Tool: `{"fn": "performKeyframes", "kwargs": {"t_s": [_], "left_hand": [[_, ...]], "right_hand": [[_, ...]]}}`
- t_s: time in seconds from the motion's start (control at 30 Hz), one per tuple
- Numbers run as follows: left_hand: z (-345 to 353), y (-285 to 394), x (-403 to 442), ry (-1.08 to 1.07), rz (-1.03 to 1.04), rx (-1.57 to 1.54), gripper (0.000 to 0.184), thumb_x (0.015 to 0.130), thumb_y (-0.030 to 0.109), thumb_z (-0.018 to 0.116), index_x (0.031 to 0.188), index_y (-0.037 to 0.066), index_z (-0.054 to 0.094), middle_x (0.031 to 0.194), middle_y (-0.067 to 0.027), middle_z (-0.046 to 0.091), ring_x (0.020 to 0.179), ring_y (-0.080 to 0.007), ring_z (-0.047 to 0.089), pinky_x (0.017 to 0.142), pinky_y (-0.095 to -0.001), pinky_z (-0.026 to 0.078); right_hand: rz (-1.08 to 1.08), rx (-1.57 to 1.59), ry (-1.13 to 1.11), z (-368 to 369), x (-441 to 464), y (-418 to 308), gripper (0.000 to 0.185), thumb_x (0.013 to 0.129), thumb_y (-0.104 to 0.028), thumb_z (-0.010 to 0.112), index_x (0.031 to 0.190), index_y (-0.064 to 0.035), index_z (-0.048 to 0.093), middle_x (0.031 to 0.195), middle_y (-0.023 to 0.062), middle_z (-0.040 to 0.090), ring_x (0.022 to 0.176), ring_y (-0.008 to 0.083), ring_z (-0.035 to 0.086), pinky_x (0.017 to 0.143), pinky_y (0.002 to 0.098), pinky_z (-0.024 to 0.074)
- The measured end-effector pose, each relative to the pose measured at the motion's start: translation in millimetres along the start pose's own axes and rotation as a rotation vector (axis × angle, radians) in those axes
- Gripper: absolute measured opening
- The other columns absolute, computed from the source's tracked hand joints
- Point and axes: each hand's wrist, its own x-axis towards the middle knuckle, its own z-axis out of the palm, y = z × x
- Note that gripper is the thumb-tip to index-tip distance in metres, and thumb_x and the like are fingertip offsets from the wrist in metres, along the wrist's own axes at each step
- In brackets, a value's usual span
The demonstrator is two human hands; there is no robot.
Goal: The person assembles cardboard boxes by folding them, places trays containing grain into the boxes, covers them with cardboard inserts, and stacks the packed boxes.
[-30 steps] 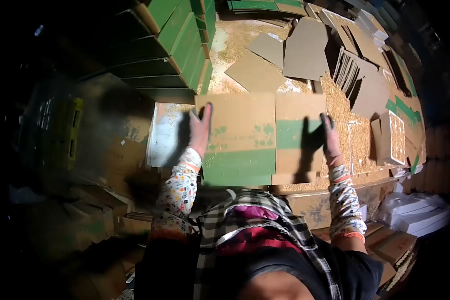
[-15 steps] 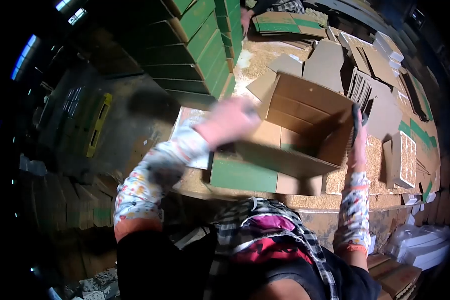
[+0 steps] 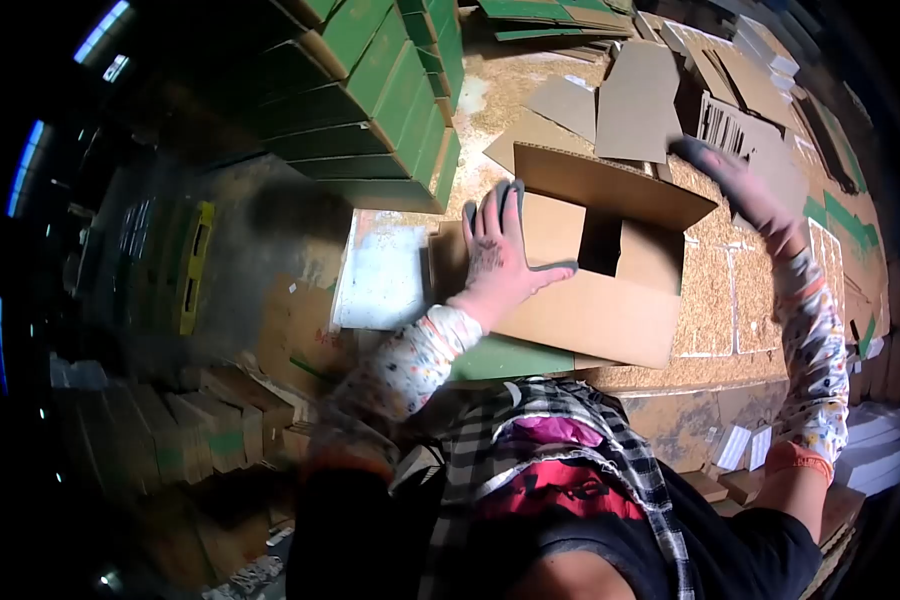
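A brown cardboard box (image 3: 600,315) lies on the work surface in front of me, its end flaps folded inward with a dark gap between them. One long flap (image 3: 610,185) at the far side stands up. My left hand (image 3: 500,255) rests on the box's left part, fingers spread, with dark fingertip coverings. My right hand (image 3: 740,185) hangs in the air beyond the box's right end, beside the raised flap, fingers stretched out and holding nothing.
A tall stack of green-printed boxes (image 3: 390,110) stands at the far left. Flat cardboard sheets (image 3: 640,100) lie beyond the box. A white sheet (image 3: 385,270) is left of it. A yellow pallet-like piece (image 3: 197,265) is on the floor.
The box was open with its inside showing; now its end flaps and near flap are folded in. My left hand has moved onto it, and my right hand has left its right wall.
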Motion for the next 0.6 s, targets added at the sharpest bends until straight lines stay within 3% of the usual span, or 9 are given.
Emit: {"fn": "performKeyframes", "kwargs": {"t_s": [0.1,0.2,0.3,0.37,0.4,0.43,0.53,0.57,0.6], "left_hand": [[-1,-15,-10,0.318,0.118,0.020,0.102,0.065,0.051,0.074,0.134,-0.006,0.025,0.136,-0.0252,0.030,0.126,-0.0384,0.031,0.105,-0.0611,0.015],[-5,-27,-16,-0.116,-0.314,-0.208,0.091,0.080,0.043,0.067,0.138,-0.010,0.020,0.132,-0.0266,0.038,0.125,-0.0357,0.036,0.106,-0.0419,0.025],[-3,-72,-11,-0.796,-0.640,-1.229,0.067,0.088,0.045,0.058,0.128,-0.006,0.043,0.123,-0.0100,0.055,0.112,-0.0137,0.051,0.093,-0.0279,0.042],[-23,-56,7,-1.053,-0.698,-0.999,0.064,0.087,0.039,0.061,0.129,-0.006,0.042,0.119,-0.0100,0.056,0.112,-0.0133,0.049,0.096,-0.0283,0.039],[-32,-40,3,-0.849,-0.527,-0.905,0.065,0.085,0.037,0.063,0.129,-0.005,0.041,0.124,-0.0124,0.053,0.117,-0.0163,0.046,0.099,-0.0312,0.037],[-41,-23,-19,-0.643,-0.365,-0.814,0.066,0.083,0.035,0.065,0.130,-0.005,0.041,0.128,-0.0148,0.049,0.121,-0.0193,0.044,0.101,-0.0341,0.036],[-19,-69,-81,-0.383,0.186,-0.114,0.058,0.076,0.032,0.072,0.119,-0.002,0.054,0.140,-0.0291,0.028,0.129,-0.0388,0.031,0.109,-0.0413,0.027],[-8,-106,-92,-0.541,0.327,0.180,0.056,0.077,0.030,0.071,0.120,-0.002,0.053,0.139,-0.0279,0.031,0.129,-0.0370,0.033,0.109,-0.0404,0.027],[10,-148,-111,-0.493,-0.166,-0.254,0.054,0.078,0.029,0.070,0.118,-0.003,0.053,0.138,-0.0265,0.033,0.129,-0.0355,0.034,0.108,-0.0393,0.028]], "right_hand": [[-0.579,-0.726,0.323,103,-26,-19,0.093,0.071,-0.063,0.063,0.133,0.0012,0.037,0.126,0.0200,0.046,0.121,0.0358,0.042,0.107,0.0506,0.0228],[-0.355,-0.530,0.426,150,-54,6,0.081,0.083,-0.058,0.053,0.135,0.0007,0.035,0.137,0.0210,0.039,0.130,0.0329,0.035,0.110,0.0501,0.0199],[0.185,1.082,0.687,195,-45,95,0.075,0.089,-0.035,0.057,0.144,-0.0003,0.020,0.142,0.0169,0.034,0.132,0.0271,0.032,0.110,0.0359,0.0230],[0.008,1.039,0.524,179,-50,94,0.077,0.091,-0.050,0.044,0.144,0.0005,0.021,0.144,0.0175,0.032,0.132,0.0277,0.032,0.111,0.0385,0.0239],[-0.080,1.020,0.444,172,-53,94,0.079,0.092,-0.057,0.038,0.143,0.0009,0.021,0.145,0.0179,0.031,0.133,0.0280,0.032,0.111,0.0399,0.0244],[-0.082,1.876,0.108,142,-51,99,0.082,0.091,-0.061,0.035,0.144,-0.0003,0.020,0.146,0.0177,0.030,0.134,0.0263,0.030,0.111,0.0415,0.0242],[-0.118,1.776,0.126,94,-48,54,0.071,0.094,-0.052,0.037,0.143,-0.0001,0.026,0.141,0.0189,0.038,0.128,0.0262,0.040,0.107,0.0428,0.0313],[-0.075,1.003,0.225,105,-35,59,0.057,0.098,-0.030,0.043,0.143,-0.0006,0.025,0.139,0.0183,0.041,0.124,0.0238,0.044,0.105,0.0378,0.0355],[0.210,0.441,0.114,116,-36,96,0.058,0.095,-0.027,0.047,0.142,-0.0015,0.027,0.137,0.0183,0.043,0.127,0.0235,0.042,0.108,0.0360,0.0306]]}}
